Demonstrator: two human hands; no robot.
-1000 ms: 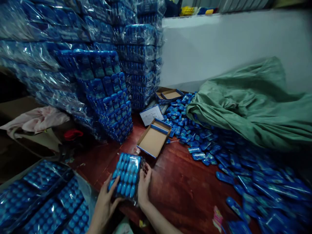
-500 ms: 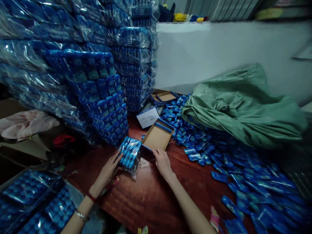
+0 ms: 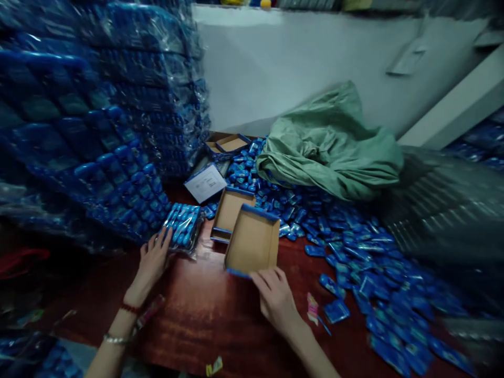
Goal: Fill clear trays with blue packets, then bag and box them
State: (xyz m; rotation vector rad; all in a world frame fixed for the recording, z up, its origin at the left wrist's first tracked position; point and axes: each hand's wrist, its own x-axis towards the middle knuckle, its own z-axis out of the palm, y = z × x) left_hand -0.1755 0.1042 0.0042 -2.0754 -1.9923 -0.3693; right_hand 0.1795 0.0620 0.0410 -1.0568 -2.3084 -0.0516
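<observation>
A: Left hand [image 3: 153, 261]?
B: Fingers spread, flat against a wrapped pack [image 3: 181, 227] of blue pieces lying on the counter [image 3: 205, 315], beside the stacked packs [image 3: 79, 131].
A: Right hand [image 3: 275, 299]?
B: Fingertips pinching the near edge of an open cardboard tray [image 3: 252, 245], tilted up. A second tray [image 3: 229, 212] lies just behind it.
A: Surroundings?
B: Loose blue packets [image 3: 354, 252] scattered right; green sack [image 3: 331, 144] behind them.

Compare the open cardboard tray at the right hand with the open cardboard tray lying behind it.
The near cardboard tray is tilted up, its front edge under the right hand; the far cardboard tray lies flat on the red-brown table, untouched. The near one partly hides the far one. Both are empty, brown inside, blue-edged.
</observation>
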